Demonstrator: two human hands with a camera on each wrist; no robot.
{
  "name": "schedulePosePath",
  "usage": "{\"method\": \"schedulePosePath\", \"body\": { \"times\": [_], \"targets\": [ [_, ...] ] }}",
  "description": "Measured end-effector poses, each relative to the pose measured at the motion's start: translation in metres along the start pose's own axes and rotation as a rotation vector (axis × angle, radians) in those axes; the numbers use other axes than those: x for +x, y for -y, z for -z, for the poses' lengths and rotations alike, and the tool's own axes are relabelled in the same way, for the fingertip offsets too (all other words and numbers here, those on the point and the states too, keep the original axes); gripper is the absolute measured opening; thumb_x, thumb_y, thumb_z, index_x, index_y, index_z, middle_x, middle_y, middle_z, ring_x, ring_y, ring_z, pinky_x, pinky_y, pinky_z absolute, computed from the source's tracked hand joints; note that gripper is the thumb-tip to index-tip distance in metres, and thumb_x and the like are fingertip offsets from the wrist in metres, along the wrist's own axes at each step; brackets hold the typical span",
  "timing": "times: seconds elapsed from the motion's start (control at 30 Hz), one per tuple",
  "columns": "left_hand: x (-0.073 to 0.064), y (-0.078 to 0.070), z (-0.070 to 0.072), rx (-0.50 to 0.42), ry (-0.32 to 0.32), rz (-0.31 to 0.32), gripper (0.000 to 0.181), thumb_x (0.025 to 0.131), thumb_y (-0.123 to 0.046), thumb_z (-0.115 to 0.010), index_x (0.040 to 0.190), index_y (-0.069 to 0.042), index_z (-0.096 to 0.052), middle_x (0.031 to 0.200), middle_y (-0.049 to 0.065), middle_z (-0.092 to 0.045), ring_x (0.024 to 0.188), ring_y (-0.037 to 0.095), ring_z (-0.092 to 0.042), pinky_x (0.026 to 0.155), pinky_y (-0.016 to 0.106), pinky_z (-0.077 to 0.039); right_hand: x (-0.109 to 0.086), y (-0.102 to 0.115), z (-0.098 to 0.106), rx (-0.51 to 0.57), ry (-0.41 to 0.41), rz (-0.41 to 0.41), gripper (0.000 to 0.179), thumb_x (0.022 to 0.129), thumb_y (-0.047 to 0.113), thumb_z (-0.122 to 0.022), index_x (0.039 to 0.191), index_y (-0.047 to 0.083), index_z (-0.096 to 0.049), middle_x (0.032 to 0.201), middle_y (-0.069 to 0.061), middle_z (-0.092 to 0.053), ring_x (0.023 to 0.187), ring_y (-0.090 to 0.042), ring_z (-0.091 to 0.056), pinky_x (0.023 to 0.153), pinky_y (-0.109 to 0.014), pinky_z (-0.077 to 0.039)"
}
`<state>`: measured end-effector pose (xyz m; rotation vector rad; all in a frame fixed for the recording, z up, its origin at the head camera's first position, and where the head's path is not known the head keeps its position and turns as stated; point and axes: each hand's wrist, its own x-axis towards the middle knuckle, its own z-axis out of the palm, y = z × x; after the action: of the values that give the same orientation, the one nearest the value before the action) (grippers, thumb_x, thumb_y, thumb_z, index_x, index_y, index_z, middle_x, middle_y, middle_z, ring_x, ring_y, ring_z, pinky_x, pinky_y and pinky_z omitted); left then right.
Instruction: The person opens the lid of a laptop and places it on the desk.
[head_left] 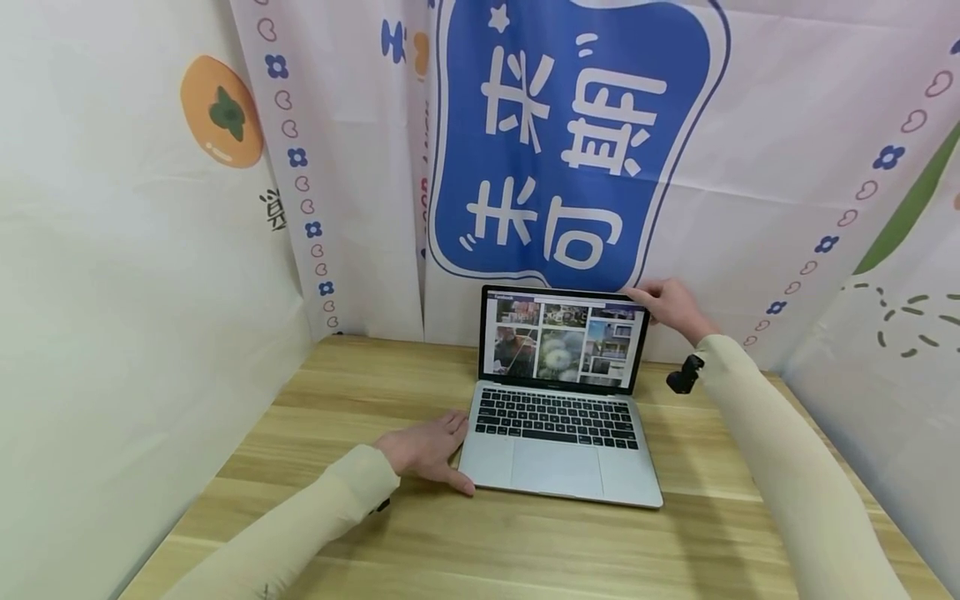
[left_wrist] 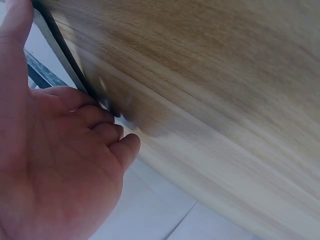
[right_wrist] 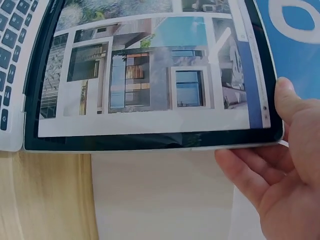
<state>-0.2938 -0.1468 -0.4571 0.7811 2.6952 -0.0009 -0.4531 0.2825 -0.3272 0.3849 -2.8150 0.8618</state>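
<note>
A silver laptop (head_left: 557,467) with a black keyboard lies on the wooden table, its lid raised and its screen (head_left: 558,337) lit with a grid of photos. At the base's front left corner is my left hand (head_left: 429,446), thumb along the front edge and fingers by the left side. The left wrist view shows that hand's palm (left_wrist: 65,160) and its fingertips right at the laptop's edge. My right hand (head_left: 672,308) grips the lid's upper right corner. Up close in the right wrist view, the thumb is on the lid's top edge and the fingers are behind it.
The wooden table (head_left: 360,375) extends around the laptop. Close behind the lid hangs a white cloth with a blue printed panel (head_left: 570,150). Pale cloth walls (head_left: 135,275) border the table on both sides. Black wrist cameras (head_left: 684,375) are strapped over the sleeves.
</note>
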Motion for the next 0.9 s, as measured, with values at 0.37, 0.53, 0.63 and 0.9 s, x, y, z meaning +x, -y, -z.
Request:
{"method": "schedulePosePath", "body": {
  "times": [0.37, 0.53, 0.63, 0.9],
  "targets": [
    [-0.002, -0.001, 0.000, -0.006, -0.003, 0.002, 0.120, 0.074, -0.084, -0.055, 0.156, -0.003, -0.022, 0.165, 0.013, -0.013, 0.153, 0.026, -0.014, 0.123, 0.040, -0.022, -0.002, -0.008, 0.001, 0.227, -0.001, -0.153, 0.049, 0.101, 0.038, -0.052, 0.114, -0.008, -0.064, 0.093, -0.017, -0.063, 0.080, -0.028, -0.064, 0.065, -0.027, -0.059],
    [-0.001, -0.001, 0.001, -0.008, -0.001, 0.008, 0.120, 0.074, -0.084, -0.055, 0.156, -0.003, -0.022, 0.165, 0.013, -0.013, 0.153, 0.026, -0.014, 0.123, 0.040, -0.022, -0.002, -0.011, 0.001, 0.284, -0.014, -0.176, 0.050, 0.100, 0.040, -0.053, 0.112, -0.008, -0.062, 0.090, -0.013, -0.062, 0.077, -0.022, -0.064, 0.064, -0.024, -0.059],
    [-0.001, -0.001, 0.001, -0.007, -0.001, 0.012, 0.120, 0.074, -0.084, -0.055, 0.156, -0.003, -0.022, 0.165, 0.013, -0.013, 0.153, 0.026, -0.014, 0.123, 0.040, -0.022, -0.003, -0.012, 0.000, 0.324, -0.035, -0.184, 0.049, 0.100, 0.039, -0.054, 0.108, -0.009, -0.062, 0.090, -0.014, -0.064, 0.075, -0.022, -0.067, 0.064, -0.023, -0.059],
    [0.000, -0.002, -0.001, 0.009, -0.005, 0.011, 0.120, 0.073, -0.085, -0.055, 0.156, -0.003, -0.023, 0.165, 0.013, -0.013, 0.153, 0.026, -0.015, 0.123, 0.040, -0.023, -0.002, -0.014, -0.005, 0.427, -0.080, -0.247, 0.045, 0.101, 0.031, -0.054, 0.111, -0.012, -0.060, 0.087, -0.012, -0.067, 0.073, -0.020, -0.070, 0.068, -0.028, -0.061]
  ]
}}
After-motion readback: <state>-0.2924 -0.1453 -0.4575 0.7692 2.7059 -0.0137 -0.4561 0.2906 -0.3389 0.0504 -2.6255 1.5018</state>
